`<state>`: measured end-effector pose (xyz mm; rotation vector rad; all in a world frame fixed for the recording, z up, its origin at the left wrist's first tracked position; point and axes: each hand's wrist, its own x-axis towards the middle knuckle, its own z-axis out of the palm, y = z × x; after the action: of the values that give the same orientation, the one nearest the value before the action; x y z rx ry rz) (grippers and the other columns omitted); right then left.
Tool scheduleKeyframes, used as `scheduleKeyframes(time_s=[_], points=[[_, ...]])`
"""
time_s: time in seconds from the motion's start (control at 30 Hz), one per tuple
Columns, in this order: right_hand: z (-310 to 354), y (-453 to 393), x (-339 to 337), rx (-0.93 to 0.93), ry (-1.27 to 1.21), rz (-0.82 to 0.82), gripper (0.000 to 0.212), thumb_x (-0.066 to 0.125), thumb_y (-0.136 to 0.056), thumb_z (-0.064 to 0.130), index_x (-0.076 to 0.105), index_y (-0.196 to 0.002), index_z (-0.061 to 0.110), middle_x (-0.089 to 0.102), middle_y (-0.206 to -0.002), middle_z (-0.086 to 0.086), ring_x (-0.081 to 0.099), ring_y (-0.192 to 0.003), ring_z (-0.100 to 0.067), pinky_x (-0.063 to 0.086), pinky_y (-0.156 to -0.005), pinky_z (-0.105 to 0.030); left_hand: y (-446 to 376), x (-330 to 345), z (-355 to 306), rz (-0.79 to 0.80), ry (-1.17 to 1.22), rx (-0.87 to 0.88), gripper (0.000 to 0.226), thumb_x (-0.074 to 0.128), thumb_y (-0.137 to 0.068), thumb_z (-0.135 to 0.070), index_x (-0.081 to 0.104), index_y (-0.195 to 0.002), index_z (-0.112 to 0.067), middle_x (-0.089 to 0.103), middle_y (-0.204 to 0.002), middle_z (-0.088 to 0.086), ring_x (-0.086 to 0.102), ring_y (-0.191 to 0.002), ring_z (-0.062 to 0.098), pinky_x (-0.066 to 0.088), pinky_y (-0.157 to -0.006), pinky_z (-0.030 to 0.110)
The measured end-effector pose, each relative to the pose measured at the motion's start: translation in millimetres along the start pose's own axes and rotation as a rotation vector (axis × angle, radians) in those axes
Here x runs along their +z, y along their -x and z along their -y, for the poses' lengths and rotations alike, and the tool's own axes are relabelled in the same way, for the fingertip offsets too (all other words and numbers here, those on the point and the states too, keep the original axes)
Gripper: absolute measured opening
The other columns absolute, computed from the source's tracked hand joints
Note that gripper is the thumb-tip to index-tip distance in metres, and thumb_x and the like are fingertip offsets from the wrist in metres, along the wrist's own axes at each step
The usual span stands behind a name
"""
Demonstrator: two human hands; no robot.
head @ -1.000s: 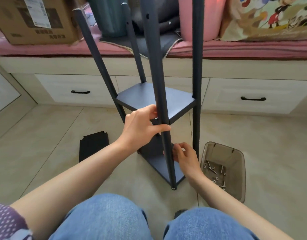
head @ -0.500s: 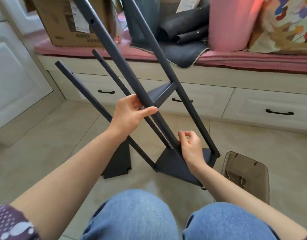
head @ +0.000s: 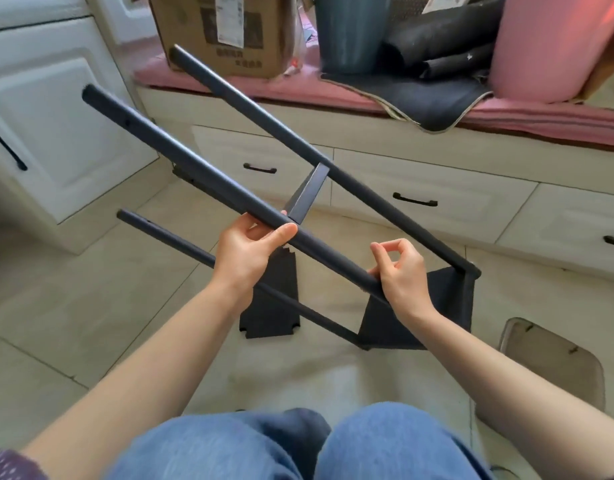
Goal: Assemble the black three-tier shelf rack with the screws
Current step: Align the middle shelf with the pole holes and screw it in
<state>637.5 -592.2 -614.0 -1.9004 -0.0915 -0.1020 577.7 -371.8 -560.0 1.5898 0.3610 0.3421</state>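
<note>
We see the black rack (head: 416, 306) tipped far over to the left, its long poles slanting up and away, two shelves fixed between them. A third, loose shelf panel (head: 270, 306) lies flat on the floor just beside its lower end.

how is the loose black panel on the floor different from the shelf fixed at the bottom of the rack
The loose panel lies flat on the floor, apart from the rack; the bottom shelf stands tilted, fixed between the poles. The panel's notched corners show; the shelf's corners are hidden at the poles. No hand touches the panel, while the right hand is in front of the shelf. Both are dark and flat.
</note>
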Motion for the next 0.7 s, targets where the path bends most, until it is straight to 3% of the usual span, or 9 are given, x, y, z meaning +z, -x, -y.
scheduleKeyframes(time_s=[0.23,0.37,0.5,0.7], points=[[5.5,0.0,29.1,-0.078,0.133,0.02,0.014,0.062,-0.096,0.032,0.057,-0.1,0.02,0.067,-0.07,-0.001,0.067,-0.056,-0.01,0.059,-0.067,-0.035,19.7,-28.2,50.8,-0.143,0.223,-0.167,0.032,0.083,-0.073,-0.025,0.072,-0.103,-0.019,0.078,-0.097,-0.006,0.073,-0.096,0.007,0.053,-0.1,0.034],[4.4,2.0,42.3,-0.096,0.193,0.091,0.017,0.063,-0.094,0.034,0.058,-0.101,0.019,0.068,-0.08,-0.001,0.069,-0.058,-0.009,0.061,-0.069,-0.039,28.9,-39.3,73.8,-0.187,0.297,-0.213,0.038,0.081,-0.064,-0.032,0.072,-0.1,-0.021,0.078,-0.097,-0.005,0.072,-0.101,0.012,0.05,-0.103,0.036],[6.1,7.1,53.2,-0.128,0.239,0.155,0.014,0.064,-0.093,0.034,0.058,-0.098,0.022,0.067,-0.073,0.003,0.069,-0.059,-0.01,0.06,-0.07,-0.045,35.6,-49.6,92.7,-0.238,0.364,-0.278,0.043,0.082,-0.064,-0.032,0.071,-0.103,-0.021,0.077,-0.105,0.001,0.068,-0.112,0.023,0.049,-0.106,0.041],[2.0,11.6,55.3,-0.168,0.283,0.184,0.014,0.064,-0.093,0.035,0.059,-0.097,0.023,0.068,-0.071,0.005,0.069,-0.059,-0.006,0.061,-0.069,-0.041,43.7,-53.0,108.3,-0.259,0.409,-0.293,0.044,0.082,-0.062,-0.032,0.071,-0.103,-0.021,0.077,-0.1,-0.003,0.071,-0.105,0.017,0.052,-0.095,0.033]])
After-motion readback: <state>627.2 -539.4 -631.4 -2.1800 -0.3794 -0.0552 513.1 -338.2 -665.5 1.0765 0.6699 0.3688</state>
